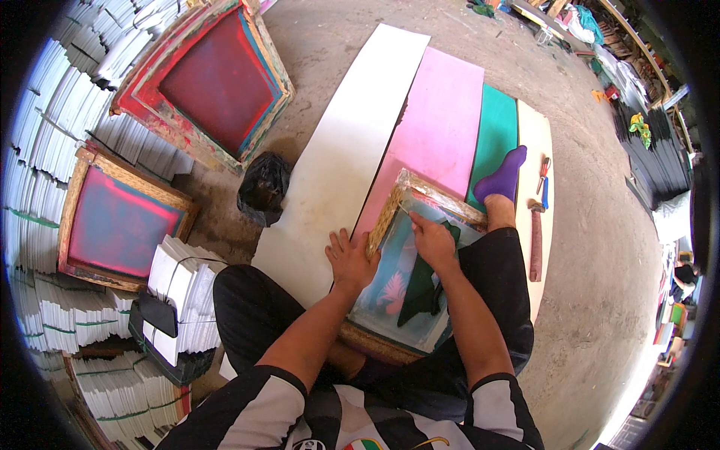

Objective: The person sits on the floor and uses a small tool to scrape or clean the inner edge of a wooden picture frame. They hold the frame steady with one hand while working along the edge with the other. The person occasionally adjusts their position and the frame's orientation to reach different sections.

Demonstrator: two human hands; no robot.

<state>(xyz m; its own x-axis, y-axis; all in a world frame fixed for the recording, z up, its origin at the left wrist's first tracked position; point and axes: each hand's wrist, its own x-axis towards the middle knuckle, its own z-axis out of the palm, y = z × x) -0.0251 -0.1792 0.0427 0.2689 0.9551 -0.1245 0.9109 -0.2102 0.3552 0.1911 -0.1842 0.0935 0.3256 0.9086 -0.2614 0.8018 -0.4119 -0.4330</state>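
A wooden screen-printing frame (385,217) lies tilted across my crossed legs, with pale blue translucent mesh (380,298) and a faint pink leaf-like print. My left hand (351,260) presses on the frame's left bar, fingers spread, some reaching over the white sheet (330,161). Near the frame's far left inner corner, my right hand (435,241) is closed in a pinch on a slim tool whose tip points at the wood; its kind is too small to tell. Beneath my right wrist, a dark green cloth (420,296) rests on the mesh.
My foot in a purple sock (502,178) stands right of the frame, on coloured boards. Further right lie a hammer (535,244) and small hand tools (544,184). At left are other printing frames (124,221), paper stacks (34,180) and a black plastic bag (264,186).
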